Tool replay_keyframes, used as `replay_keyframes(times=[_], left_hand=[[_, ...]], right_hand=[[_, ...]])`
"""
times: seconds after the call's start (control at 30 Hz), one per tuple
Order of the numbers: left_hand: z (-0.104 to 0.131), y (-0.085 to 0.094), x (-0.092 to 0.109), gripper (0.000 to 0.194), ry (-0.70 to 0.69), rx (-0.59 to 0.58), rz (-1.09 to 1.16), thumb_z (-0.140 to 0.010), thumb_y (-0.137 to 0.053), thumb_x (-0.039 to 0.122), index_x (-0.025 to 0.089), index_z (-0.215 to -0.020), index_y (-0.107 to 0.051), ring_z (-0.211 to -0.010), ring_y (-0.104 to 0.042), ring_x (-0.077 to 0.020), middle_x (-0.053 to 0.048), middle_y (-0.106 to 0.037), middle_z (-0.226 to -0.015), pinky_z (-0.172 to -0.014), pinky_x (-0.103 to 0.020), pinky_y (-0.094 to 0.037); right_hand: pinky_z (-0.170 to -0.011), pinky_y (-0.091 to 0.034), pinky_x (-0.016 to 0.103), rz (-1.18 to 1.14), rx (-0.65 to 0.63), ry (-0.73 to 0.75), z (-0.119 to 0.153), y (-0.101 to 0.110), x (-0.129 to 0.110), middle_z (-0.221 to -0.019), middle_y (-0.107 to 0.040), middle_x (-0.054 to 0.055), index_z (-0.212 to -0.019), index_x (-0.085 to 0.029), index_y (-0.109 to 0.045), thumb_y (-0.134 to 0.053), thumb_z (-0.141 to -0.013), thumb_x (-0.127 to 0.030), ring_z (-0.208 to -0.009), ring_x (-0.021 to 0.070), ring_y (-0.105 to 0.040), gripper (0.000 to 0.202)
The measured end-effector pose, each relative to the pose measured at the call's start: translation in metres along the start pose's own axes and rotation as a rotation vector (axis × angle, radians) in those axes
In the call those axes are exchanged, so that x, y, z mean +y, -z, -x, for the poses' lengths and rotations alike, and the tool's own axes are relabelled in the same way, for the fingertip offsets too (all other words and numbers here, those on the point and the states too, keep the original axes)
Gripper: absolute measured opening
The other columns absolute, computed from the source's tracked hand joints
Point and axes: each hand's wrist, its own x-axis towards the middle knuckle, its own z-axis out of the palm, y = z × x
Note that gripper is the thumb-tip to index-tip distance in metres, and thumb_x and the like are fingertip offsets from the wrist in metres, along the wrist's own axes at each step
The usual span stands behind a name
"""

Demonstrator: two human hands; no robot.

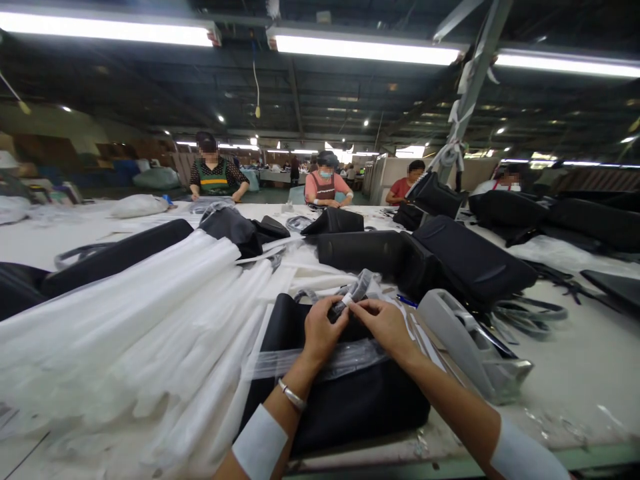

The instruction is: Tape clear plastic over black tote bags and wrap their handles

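Observation:
In front of me lies a black bag (360,407) with a clear plastic band (295,362) across it. Above its far edge, a plastic-wrapped grey strap (361,283) curves up, with a small white strip (347,299) around or against it. My left hand (323,333) is closed on the wrapped strap, thumb and forefinger at the strip. The fingertips of my right hand (390,327) pinch together at the white strip's right side. The strip's exact kind is too small to tell.
White foam sheets (125,313) are piled on the left. A grey tape dispenser (460,340) stands right of the bag, near a blue pen (407,301). More black bags (475,260) lie beyond. Co-workers (327,183) sit across the table (595,347).

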Motion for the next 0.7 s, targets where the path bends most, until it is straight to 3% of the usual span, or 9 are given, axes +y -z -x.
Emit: replay_keyframes(times=[0.1,0.17,0.27,0.37,0.53,0.7], left_hand=[[0.002,0.001,0.003,0.019,-0.010,-0.009,0.009,-0.084,-0.064,0.027,0.022,-0.102,-0.068,-0.095,-0.065,-0.0209,-0.003,-0.072,-0.101,-0.086,-0.032,-0.047],[0.002,0.002,0.004,0.019,0.006,-0.017,0.034,-0.085,-0.063,0.027,0.022,-0.103,-0.068,-0.093,-0.066,-0.0203,-0.003,-0.072,-0.101,-0.085,-0.031,-0.047],[0.000,0.004,0.005,0.021,0.060,-0.043,0.096,-0.086,-0.063,0.029,0.021,-0.104,-0.069,-0.090,-0.066,-0.0196,-0.003,-0.073,-0.098,-0.084,-0.031,-0.048],[-0.002,0.006,0.005,0.021,0.086,-0.071,0.161,-0.086,-0.063,0.030,0.020,-0.102,-0.070,-0.091,-0.067,-0.0196,-0.003,-0.073,-0.097,-0.085,-0.030,-0.048],[-0.004,0.005,0.002,0.022,0.097,-0.066,0.192,-0.085,-0.063,0.030,0.018,-0.102,-0.070,-0.091,-0.067,-0.0199,-0.004,-0.073,-0.097,-0.086,-0.031,-0.048],[-0.005,0.004,-0.001,0.022,0.086,-0.041,0.192,-0.086,-0.061,0.030,0.018,-0.102,-0.069,-0.091,-0.066,-0.0204,-0.005,-0.073,-0.097,-0.086,-0.032,-0.048]], right_hand=[[-0.058,-0.046,0.030,0.093,0.006,0.008,0.001,0.007,-0.005,-0.064,-0.070,0.003,-0.074,-0.020,-0.074,-0.066,-0.078,-0.056,-0.062,0.0218,-0.065,0.036],[-0.060,-0.049,0.030,0.025,-0.047,-0.031,0.000,0.009,-0.003,-0.066,-0.071,0.003,-0.075,-0.020,-0.073,-0.068,-0.077,-0.054,-0.062,0.0219,-0.066,0.034],[-0.077,-0.054,0.033,-0.195,-0.147,-0.016,-0.003,0.008,0.006,-0.083,-0.075,0.002,-0.087,-0.021,-0.073,-0.072,-0.075,-0.045,-0.080,0.0236,-0.071,0.027],[-0.092,-0.052,0.038,-0.295,-0.156,0.009,-0.006,0.004,0.015,-0.095,-0.076,0.004,-0.094,-0.022,-0.073,-0.073,-0.074,-0.038,-0.094,0.0250,-0.070,0.026],[-0.093,-0.053,0.042,-0.308,-0.088,-0.021,-0.010,-0.004,0.016,-0.095,-0.076,0.006,-0.095,-0.021,-0.074,-0.073,-0.073,-0.034,-0.093,0.0267,-0.071,0.026],[-0.092,-0.054,0.042,-0.359,-0.118,-0.005,-0.017,-0.013,0.013,-0.095,-0.076,0.006,-0.093,-0.020,-0.074,-0.070,-0.074,-0.036,-0.091,0.0260,-0.071,0.025]])
